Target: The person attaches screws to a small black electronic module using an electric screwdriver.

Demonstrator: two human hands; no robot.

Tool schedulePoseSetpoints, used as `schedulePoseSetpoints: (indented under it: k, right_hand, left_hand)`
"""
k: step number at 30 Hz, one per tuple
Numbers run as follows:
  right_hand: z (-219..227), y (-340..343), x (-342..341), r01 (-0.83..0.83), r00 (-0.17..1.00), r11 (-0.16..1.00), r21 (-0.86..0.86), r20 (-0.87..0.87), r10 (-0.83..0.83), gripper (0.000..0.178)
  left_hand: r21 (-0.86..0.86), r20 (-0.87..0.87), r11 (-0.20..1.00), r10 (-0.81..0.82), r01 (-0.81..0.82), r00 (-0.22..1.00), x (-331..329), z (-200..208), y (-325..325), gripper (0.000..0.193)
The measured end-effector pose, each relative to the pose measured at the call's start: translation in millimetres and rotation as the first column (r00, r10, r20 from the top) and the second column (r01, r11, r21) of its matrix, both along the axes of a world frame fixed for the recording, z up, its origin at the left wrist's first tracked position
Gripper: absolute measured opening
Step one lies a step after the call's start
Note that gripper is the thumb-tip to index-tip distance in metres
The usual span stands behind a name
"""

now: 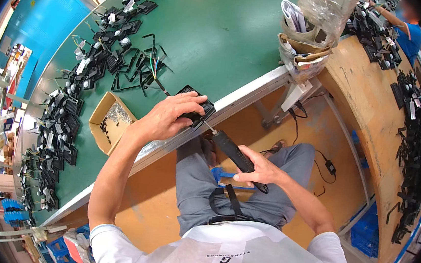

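At the front edge of the green table, my left hand point(168, 116) is closed over a small black floodlight housing point(206, 109), holding it tilted. A cable with thin coloured wires point(154, 66) runs from its far side onto the table. My right hand point(263, 170) is wrapped round a black electric screwdriver point(232, 151). The screwdriver's bit points up and left to the near side of the housing and seems to touch it; the exact contact is too small to make out.
A cardboard box point(100, 112) with small dark screws and silvery bits stands left of my left hand. Black U-shaped brackets point(136, 67) lie beyond it. Several floodlights point(72, 106) line the table's left side. A plastic-wrapped post with pouches point(307, 44) rises at the right.
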State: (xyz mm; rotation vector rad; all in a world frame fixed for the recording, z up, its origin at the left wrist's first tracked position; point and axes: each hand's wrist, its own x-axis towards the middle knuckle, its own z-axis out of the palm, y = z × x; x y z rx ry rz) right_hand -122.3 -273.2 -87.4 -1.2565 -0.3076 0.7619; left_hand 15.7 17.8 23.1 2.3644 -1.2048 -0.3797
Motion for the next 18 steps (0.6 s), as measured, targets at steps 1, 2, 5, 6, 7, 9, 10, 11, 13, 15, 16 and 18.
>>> schedulePoseSetpoints:
  k: [1, 2, 5, 6, 7, 9, 10, 11, 13, 15, 16, 18]
  right_hand:
    - [1.5, -0.9, 1.6, -0.006, 1.000, 1.000, -0.007, 0.000, 0.006, 0.065]
    - [2.8, -1.6, 3.0, -0.005, 1.000, 0.999, -0.049, 0.020, 0.006, 0.068]
    - [-0.4, -4.8, 6.0, 0.006, 0.995, 0.993, -0.120, 0.102, 0.006, 0.074]
    - [-1.8, -6.2, 6.7, 0.019, 0.987, 0.990, -0.143, 0.163, 0.004, 0.076]
    - [-0.4, -7.1, 8.2, 0.014, 0.986, 0.989, -0.147, 0.164, 0.010, 0.076]
    - [4.8, -9.4, 11.4, -0.012, 0.961, 0.975, -0.222, 0.269, 0.073, 0.071]
    - [10.0, -9.5, 12.4, -0.015, 0.960, 0.975, -0.224, 0.269, 0.077, 0.071]
    - [16.8, -9.7, 13.0, -0.039, 0.984, 0.971, -0.234, 0.160, 0.078, 0.072]
    - [21.6, -10.9, 13.5, -0.062, 0.996, 0.968, -0.245, 0.050, 0.076, 0.074]
    - [22.9, -13.6, 13.3, -0.065, 0.994, 0.950, -0.306, 0.065, 0.089, 0.074]
    - [25.4, -13.6, 13.2, -0.065, 0.994, 0.949, -0.308, 0.064, 0.089, 0.074]
    - [33.8, -13.8, 12.4, -0.052, 0.997, 0.949, -0.312, 0.044, 0.069, 0.073]
  left_hand:
    - [-0.007, 0.000, 1.000, 0.006, -0.006, 1.000, 0.4, -0.4, 1.2, 0.040]
    - [-0.013, 0.000, 1.000, 0.000, 0.000, 1.000, 0.6, -1.0, 2.5, 0.043]
    - [-0.053, -0.063, 0.998, 0.021, -0.024, 0.998, -0.1, 5.2, -1.6, 0.051]
    - [-0.078, -0.125, 0.996, 0.043, -0.053, 0.991, -0.3, 6.6, -3.5, 0.056]
    - [-0.083, -0.125, 0.995, 0.047, -0.058, 0.991, -0.4, 5.5, -2.4, 0.056]
    - [-0.057, -0.056, 0.997, 0.053, -0.056, 0.997, -0.4, 1.9, -0.5, 0.064]
    - [-0.059, -0.056, 0.996, 0.057, -0.060, 0.997, 0.6, 0.7, 1.3, 0.064]
    - [-0.057, -0.051, 0.998, 0.031, -0.034, 0.998, 2.5, -0.4, 3.3, 0.064]
    - [-0.059, -0.045, 0.998, 0.005, -0.008, 0.999, 4.8, -0.8, 3.6, 0.064]
    - [-0.030, -0.066, 1.000, -0.009, 0.007, 0.998, 6.2, 0.3, 1.1, 0.063]
    - [-0.032, -0.067, 0.999, -0.010, 0.007, 0.998, 6.6, -0.5, 1.8, 0.063]
    - [-0.065, -0.054, 0.998, 0.006, -0.009, 0.999, 7.0, -2.6, 3.9, 0.062]
